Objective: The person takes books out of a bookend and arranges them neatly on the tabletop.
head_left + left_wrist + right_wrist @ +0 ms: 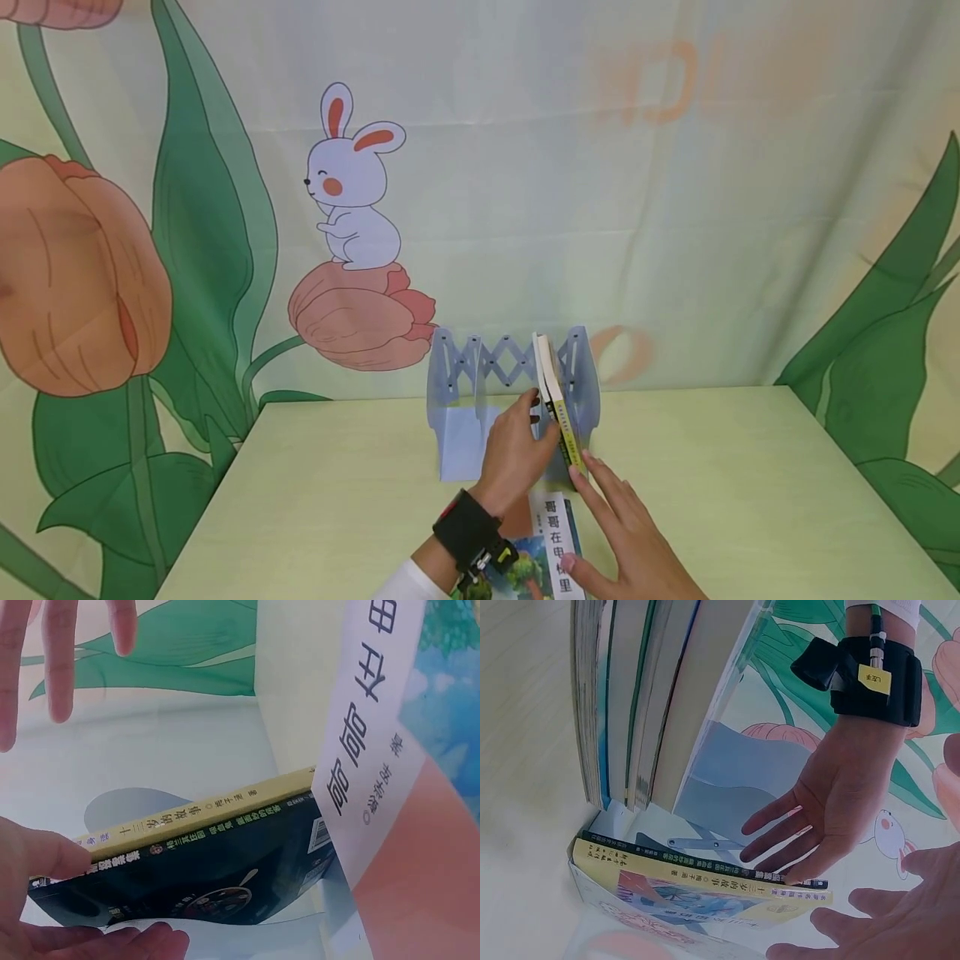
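A blue-grey expandable book rack (459,446) stands near the table's back edge. In its right-hand compartment, a yellow-spined book (675,877) and a black book (225,881) stand side by side, tilted. My left hand (517,446) is at their left side, the thumb touching the spines and the fingers along the black cover. Just right of the lower spine is my right hand (633,533), fingers extended; whether they touch it I cannot tell. In front of the rack lies a book with a green, blue and orange cover (557,533), partly hidden by the left wrist.
That book tops a stack of several books (641,697), seen in the right wrist view. The pale table (750,483) extends to both sides of the rack. Behind it hangs a curtain (510,208) printed with a rabbit and tulips.
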The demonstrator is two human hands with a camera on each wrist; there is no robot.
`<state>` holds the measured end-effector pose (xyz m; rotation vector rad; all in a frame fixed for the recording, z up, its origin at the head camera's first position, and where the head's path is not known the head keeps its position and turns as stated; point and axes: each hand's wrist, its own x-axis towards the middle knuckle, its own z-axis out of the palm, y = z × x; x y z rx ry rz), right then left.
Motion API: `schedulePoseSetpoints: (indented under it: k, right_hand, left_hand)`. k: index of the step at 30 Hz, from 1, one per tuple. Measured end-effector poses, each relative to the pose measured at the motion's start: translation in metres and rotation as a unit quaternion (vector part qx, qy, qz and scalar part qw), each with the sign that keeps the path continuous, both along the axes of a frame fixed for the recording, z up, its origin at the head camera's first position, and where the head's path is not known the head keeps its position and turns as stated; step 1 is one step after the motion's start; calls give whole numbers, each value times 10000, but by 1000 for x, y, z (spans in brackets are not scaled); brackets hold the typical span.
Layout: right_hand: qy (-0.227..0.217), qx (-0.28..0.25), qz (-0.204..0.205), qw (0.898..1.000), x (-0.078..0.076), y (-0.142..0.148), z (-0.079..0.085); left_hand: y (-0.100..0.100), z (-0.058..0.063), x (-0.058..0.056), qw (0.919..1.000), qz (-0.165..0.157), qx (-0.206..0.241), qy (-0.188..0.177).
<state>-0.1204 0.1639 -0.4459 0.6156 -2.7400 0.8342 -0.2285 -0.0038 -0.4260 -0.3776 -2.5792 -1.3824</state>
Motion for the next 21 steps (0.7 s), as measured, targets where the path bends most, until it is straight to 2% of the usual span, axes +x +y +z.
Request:
schedulePoseSetpoints:
  k: [7, 12, 21]
  right_hand:
    - [96, -51, 62, 9999, 0, 0, -1]
    - [157, -101, 116, 9998, 0, 1, -2]
    - [85, -90, 71, 9999, -2, 2, -3]
  left_hand:
    - [2, 2, -2, 10000, 67, -14, 45]
    - [4, 3, -6, 9992, 185, -295, 179]
    - [8, 2, -10, 9990, 138, -414, 59]
